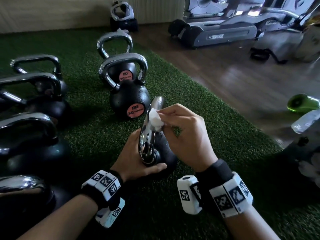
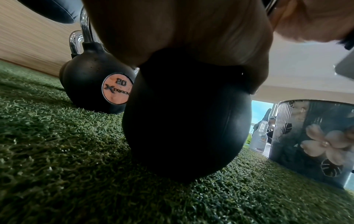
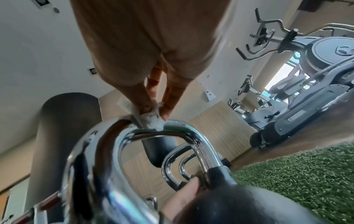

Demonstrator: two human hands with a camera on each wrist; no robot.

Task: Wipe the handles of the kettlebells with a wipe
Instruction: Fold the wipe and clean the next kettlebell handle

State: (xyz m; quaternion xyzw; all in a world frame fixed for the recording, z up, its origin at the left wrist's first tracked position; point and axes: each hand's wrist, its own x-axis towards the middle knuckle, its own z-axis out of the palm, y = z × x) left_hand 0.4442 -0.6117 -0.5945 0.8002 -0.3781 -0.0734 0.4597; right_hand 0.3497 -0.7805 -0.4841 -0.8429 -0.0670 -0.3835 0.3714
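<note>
A black kettlebell (image 1: 167, 154) with a chrome handle (image 1: 149, 134) stands on the green turf in front of me. My left hand (image 1: 136, 158) grips it at the base of the handle, thumb lying across the black body (image 2: 187, 121). My right hand (image 1: 168, 116) pinches a crumpled white wipe (image 1: 155, 119) and presses it against the upper part of the handle. In the right wrist view the fingers (image 3: 169, 98) hold the wipe (image 3: 151, 121) on the top bend of the handle (image 3: 178, 133).
Several more kettlebells (image 1: 32, 129) stand in a row to the left, and two marked 20 (image 1: 129, 99) just behind. At the right are a flowered metal bin (image 2: 314, 139), a clear bottle (image 1: 306, 122) and a green object (image 1: 302, 103). Exercise machines (image 1: 223, 35) stand on the wooden floor beyond.
</note>
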